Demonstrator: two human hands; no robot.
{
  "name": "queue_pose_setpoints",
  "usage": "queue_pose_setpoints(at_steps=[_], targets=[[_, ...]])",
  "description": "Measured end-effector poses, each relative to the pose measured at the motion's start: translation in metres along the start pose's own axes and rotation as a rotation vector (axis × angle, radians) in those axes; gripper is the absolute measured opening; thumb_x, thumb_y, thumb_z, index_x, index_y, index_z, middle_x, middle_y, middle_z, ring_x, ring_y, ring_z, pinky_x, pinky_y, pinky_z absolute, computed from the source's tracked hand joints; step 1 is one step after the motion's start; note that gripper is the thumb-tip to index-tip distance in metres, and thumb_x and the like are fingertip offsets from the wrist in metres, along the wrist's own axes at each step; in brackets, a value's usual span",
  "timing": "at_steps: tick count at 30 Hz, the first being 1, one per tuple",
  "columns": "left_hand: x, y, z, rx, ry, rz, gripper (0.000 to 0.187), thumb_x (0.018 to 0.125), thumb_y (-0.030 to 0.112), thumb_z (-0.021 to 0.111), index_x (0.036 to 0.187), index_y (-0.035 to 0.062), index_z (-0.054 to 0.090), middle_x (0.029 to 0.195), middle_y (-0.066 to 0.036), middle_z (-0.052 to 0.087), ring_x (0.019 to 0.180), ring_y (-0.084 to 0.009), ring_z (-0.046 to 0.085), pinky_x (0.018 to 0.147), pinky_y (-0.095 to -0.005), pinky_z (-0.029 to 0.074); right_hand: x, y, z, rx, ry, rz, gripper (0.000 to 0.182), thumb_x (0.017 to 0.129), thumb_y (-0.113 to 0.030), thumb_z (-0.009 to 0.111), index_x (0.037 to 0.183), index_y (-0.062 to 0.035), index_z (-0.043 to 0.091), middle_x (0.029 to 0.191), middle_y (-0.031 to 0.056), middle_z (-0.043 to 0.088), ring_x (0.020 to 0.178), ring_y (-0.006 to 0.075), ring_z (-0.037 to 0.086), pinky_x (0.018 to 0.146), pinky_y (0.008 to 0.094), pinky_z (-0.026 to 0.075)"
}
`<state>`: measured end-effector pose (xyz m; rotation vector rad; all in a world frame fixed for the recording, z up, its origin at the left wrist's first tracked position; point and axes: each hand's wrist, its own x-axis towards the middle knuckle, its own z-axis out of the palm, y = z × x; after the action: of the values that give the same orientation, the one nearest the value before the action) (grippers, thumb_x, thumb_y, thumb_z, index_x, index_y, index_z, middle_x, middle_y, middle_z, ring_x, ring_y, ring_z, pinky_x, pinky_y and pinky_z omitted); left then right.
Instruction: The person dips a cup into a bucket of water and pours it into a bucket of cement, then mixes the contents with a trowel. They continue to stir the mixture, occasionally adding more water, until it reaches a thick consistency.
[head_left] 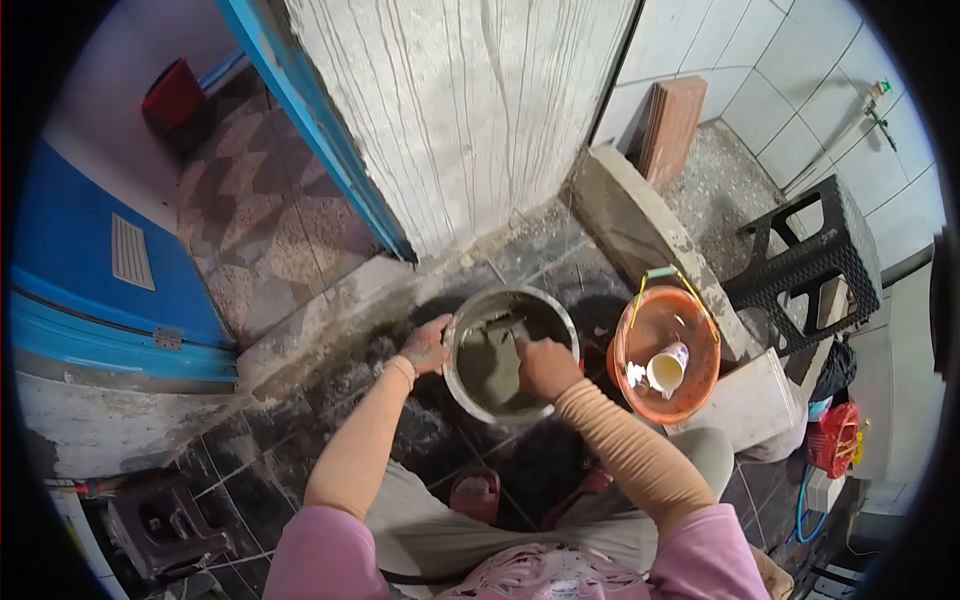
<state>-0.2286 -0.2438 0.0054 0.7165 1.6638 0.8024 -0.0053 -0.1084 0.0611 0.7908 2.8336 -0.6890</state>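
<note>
A round metal basin with wet grey-green mix in it stands on the dark floor in front of me. My left hand grips the basin's left rim. My right hand is closed over the right part of the basin, round a tool whose flat end dips into the mix; its handle is mostly hidden by the fingers. To the right stands an orange bucket with a yellow handle, and a white cup lies tilted inside it.
A low concrete ledge runs behind the bucket, with a black plastic stool beyond it. Blue door and door frame are at left. A dark stool stands at lower left. Reddish tiles lean at the wall.
</note>
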Motion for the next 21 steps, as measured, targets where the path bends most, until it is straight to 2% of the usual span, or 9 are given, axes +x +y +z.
queue_pose_setpoints(at_steps=[1, 2, 3, 6, 9, 12, 14, 17, 21], targets=[[-0.002, -0.001, 0.000, -0.085, -0.006, 0.041, 0.064, 0.077, -0.005, 0.053, 0.138, 0.0075, 0.041, 0.119, -0.018, 0.060, 0.081, -0.0242, 0.066, 0.060, -0.0360, 0.056, 0.011, -0.003, 0.000, -0.030, -0.022, -0.018, 0.018, 0.077, -0.013, 0.054, 0.090, -0.0026, 0.061, 0.076, 0.0258, 0.064, 0.071, 0.0431, 0.064, 0.068, 0.0505, 0.053], [0.005, -0.001, -0.002, -0.042, 0.072, 0.007, 0.061, 0.078, -0.005, 0.052, 0.137, 0.0075, 0.042, 0.117, -0.018, 0.061, 0.085, -0.0257, 0.066, 0.062, -0.0370, 0.057, 0.018, 0.002, -0.001, -0.024, 0.022, 0.005, 0.018, 0.075, -0.012, 0.055, 0.087, -0.0032, 0.064, 0.077, 0.0246, 0.065, 0.074, 0.0418, 0.065, 0.070, 0.0487, 0.054], [0.003, -0.010, 0.004, -0.007, 0.134, -0.050, 0.059, 0.078, -0.005, 0.052, 0.135, 0.0075, 0.044, 0.116, -0.019, 0.061, 0.089, -0.0273, 0.066, 0.065, -0.0380, 0.058, 0.026, 0.013, -0.005, 0.022, 0.096, -0.086, 0.016, 0.079, -0.014, 0.055, 0.082, -0.0035, 0.066, 0.075, 0.0242, 0.065, 0.074, 0.0422, 0.065, 0.069, 0.0495, 0.053], [-0.004, -0.001, 0.005, 0.025, 0.161, -0.110, 0.061, 0.078, -0.008, 0.054, 0.136, 0.0078, 0.040, 0.116, -0.018, 0.057, 0.097, -0.0302, 0.062, 0.070, -0.0437, 0.058, 0.005, -0.001, -0.055, 0.029, 0.067, -0.071, 0.022, 0.084, -0.022, 0.056, 0.077, -0.0025, 0.064, 0.074, 0.0246, 0.064, 0.070, 0.0424, 0.063, 0.064, 0.0504, 0.052], [0.001, -0.009, 0.001, -0.132, 0.048, -0.046, 0.054, 0.081, -0.003, 0.051, 0.134, 0.0069, 0.044, 0.116, -0.019, 0.060, 0.095, -0.0313, 0.065, 0.073, -0.0392, 0.060, -0.031, -0.022, -0.114, -0.039, -0.009, -0.140, 0.018, 0.082, -0.019, 0.056, 0.080, -0.0037, 0.064, 0.070, 0.0234, 0.063, 0.067, 0.0405, 0.064, 0.062, 0.0492, 0.053], [-0.002, 0.004, 0.000, -0.011, 0.066, -0.075, 0.055, 0.080, -0.003, 0.050, 0.133, 0.0061, 0.045, 0.110, -0.019, 0.063, 0.090, -0.0273, 0.066, 0.070, -0.0392, 0.059, -0.035, -0.015, -0.090, -0.104, -0.030, -0.129, 0.015, 0.082, -0.017, 0.055, 0.086, -0.0050, 0.064, 0.070, 0.0227, 0.063, 0.069, 0.0377, 0.065, 0.062, 0.0479, 0.053], [-0.011, 0.019, 0.001, 0.012, 0.062, -0.110, 0.057, 0.078, -0.005, 0.051, 0.134, 0.0059, 0.045, 0.108, -0.019, 0.064, 0.088, -0.0255, 0.067, 0.068, -0.0376, 0.059, -0.020, 0.000, -0.046, -0.148, -0.027, -0.108, 0.015, 0.082, -0.016, 0.055, 0.089, -0.0057, 0.063, 0.072, 0.0225, 0.063, 0.071, 0.0365, 0.066, 0.062, 0.0473, 0.053], [0.007, -0.016, 0.004, 0.034, 0.132, -0.053, 0.059, 0.077, -0.004, 0.053, 0.134, 0.0071, 0.045, 0.107, -0.017, 0.064, 0.086, -0.0252, 0.067, 0.067, -0.0377, 0.059, -0.009, 0.012, 0.009, -0.135, 0.027, -0.091, 0.019, 0.079, -0.014, 0.055, 0.093, -0.0042, 0.062, 0.073, 0.0229, 0.064, 0.071, 0.0375, 0.066, 0.063, 0.0464, 0.054], [0.002, -0.003, 0.003, -0.068, 0.074, -0.097, 0.060, 0.076, -0.004, 0.056, 0.134, 0.0076, 0.045, 0.108, -0.016, 0.064, 0.087, -0.0243, 0.067, 0.065, -0.0383, 0.059, 0.000, 0.027, 0.005, -0.011, 0.018, -0.061, 0.020, 0.078, -0.012, 0.054, 0.094, -0.0032, 0.062, 0.075, 0.0253, 0.064, 0.072, 0.0397, 0.066, 0.064, 0.0468, 0.055]])
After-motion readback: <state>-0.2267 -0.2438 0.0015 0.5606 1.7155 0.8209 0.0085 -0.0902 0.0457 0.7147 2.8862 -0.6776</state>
